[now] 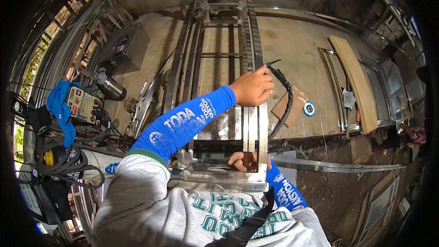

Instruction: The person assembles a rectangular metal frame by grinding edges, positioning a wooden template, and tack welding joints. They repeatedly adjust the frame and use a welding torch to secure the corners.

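Note:
A long ladder-like frame of shiny square metal tubing (262, 130) stretches away in front of me. My left hand (254, 87) reaches across to its right rail, fingers closed around the head of a black welding torch (274, 62). The torch's thin dark end points up and right, and the sleeved black cable (289, 98) curves down past the rail's outer side. Lower down, my right hand (243, 161) comes from the right, under the rail, its fingers curled near the frame's near end. The rail partly covers that hand; whether it grips anything is hidden.
A welding machine (82, 105) with a blue cloth (64, 110) stands left, beside a steel cylinder (111, 87) and coiled cables (64, 169). Right lie a brown square board (281, 110), a blue-rimmed disc (309, 108), a wooden plank (354, 82) and a long metal strip (338, 166).

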Demonstrator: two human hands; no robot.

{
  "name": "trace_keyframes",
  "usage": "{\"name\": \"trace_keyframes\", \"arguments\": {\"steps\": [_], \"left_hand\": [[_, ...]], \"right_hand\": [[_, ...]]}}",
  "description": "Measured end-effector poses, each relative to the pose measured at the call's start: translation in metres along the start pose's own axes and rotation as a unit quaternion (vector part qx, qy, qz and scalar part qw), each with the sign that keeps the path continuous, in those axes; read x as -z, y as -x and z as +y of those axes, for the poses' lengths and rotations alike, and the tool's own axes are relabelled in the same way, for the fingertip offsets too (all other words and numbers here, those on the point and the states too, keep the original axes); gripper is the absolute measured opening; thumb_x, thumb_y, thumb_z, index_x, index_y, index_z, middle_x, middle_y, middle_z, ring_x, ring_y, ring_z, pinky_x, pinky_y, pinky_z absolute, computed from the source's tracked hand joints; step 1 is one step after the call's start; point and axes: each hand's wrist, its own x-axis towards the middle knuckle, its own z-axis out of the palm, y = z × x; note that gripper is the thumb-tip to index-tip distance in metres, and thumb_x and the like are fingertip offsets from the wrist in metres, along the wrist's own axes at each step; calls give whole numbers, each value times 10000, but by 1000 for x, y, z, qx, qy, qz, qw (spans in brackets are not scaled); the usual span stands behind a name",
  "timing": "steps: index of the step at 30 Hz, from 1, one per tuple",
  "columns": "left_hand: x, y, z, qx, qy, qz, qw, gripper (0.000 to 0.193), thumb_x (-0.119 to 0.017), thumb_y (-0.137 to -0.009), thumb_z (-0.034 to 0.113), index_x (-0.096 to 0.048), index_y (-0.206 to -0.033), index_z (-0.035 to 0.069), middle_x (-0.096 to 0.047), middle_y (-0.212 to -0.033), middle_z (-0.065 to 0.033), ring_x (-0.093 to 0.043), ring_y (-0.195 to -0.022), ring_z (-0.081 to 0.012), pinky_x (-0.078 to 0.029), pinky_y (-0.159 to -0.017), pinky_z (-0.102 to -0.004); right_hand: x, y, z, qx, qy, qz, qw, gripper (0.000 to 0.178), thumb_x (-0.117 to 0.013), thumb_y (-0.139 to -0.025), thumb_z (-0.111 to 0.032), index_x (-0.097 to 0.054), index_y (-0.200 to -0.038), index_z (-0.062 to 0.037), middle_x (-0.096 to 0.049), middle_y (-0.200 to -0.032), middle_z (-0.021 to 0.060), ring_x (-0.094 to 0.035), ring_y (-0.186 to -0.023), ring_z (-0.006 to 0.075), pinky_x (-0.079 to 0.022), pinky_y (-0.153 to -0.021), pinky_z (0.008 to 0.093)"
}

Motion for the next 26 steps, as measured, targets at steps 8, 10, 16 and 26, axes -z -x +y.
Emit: {"name": "trace_keyframes", "arguments": {"steps": [8,10,16,26], "left_hand": [[-1,3,-5,-5,-31,-17,999,202,-614,-913,236,-672,-920,42,-633,-984,-90,-531,-1132,-328,-524,-897,-467],[-1,2,-3,-7,-28,-8,1000,201,-612,-914,238,-668,-897,45,-619,-951,-91,-534,-1103,-329,-525,-892,-466],[-2,2,-3,-13,-17,15,1000,203,-617,-906,240,-660,-848,51,-593,-880,-89,-540,-1049,-325,-527,-878,-461],[0,0,-2,0,-17,-10,1000,201,-616,-910,244,-670,-866,55,-611,-917,-102,-542,-1087,-334,-519,-918,-472]], "right_hand": [[2,1,-1,-27,-5,18,999,1352,-986,-462,-534,-365,-1475,113,-434,-816,2,-404,-656,88,-253,-552,225],[7,0,1,-17,-2,-4,1000,1342,-979,-476,-537,-365,-1476,114,-437,-813,1,-407,-655,85,-252,-547,224],[9,-2,5,8,4,-29,1000,1242,-944,-551,-561,-417,-1469,90,-461,-797,-3,-414,-648,76,-249,-531,216],[15,1,-2,-20,49,-20,998,1286,-928,-538,-623,-403,-1449,119,-455,-862,34,-500,-746,160,-369,-634,260]]}}
